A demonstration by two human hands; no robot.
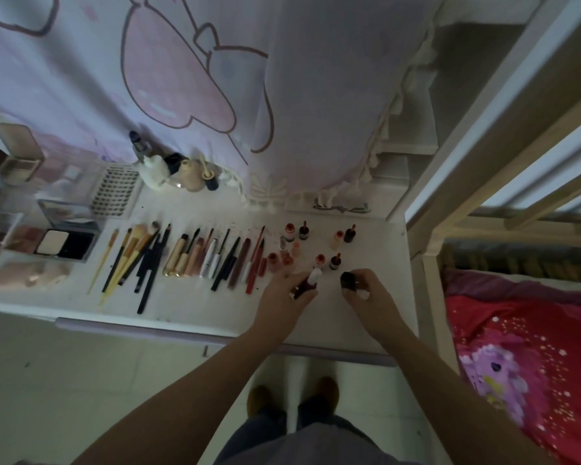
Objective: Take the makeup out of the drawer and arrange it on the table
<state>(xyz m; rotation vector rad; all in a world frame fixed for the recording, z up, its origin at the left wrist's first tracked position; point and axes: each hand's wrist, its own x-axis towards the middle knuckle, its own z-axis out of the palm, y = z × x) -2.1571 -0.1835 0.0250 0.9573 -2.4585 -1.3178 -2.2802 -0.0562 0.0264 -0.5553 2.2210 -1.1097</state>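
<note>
L hand [287, 290]: fingers curled round a dark-red tube [307, 284], white end up; tube lay tilted, long axis running from palm up & away toward the small bottles.
R hand [363, 290]: pinched a dark cap [349, 281] w/ a pale piece under the fingers; cap pointed toward L hand.
Tube vs cap: apart, gap between the 2 hands, cap just to R of tube's white end.
Bottles [319, 245]: cluster just beyond both hands' fingertips, upright, on the table [366, 327].
Nearest open spot: beyond R hand's fingertips, between the bottles & table's R edge, by my judgement; R hand nearer to it.
Pencil/brush row [188, 256]: well off to L of L hand, long axes parallel, pointing away.
Drawer: not seen.
Next, prob.: bring cap & tube end together along tube's axis, then stand it w/ the bottles.
</note>
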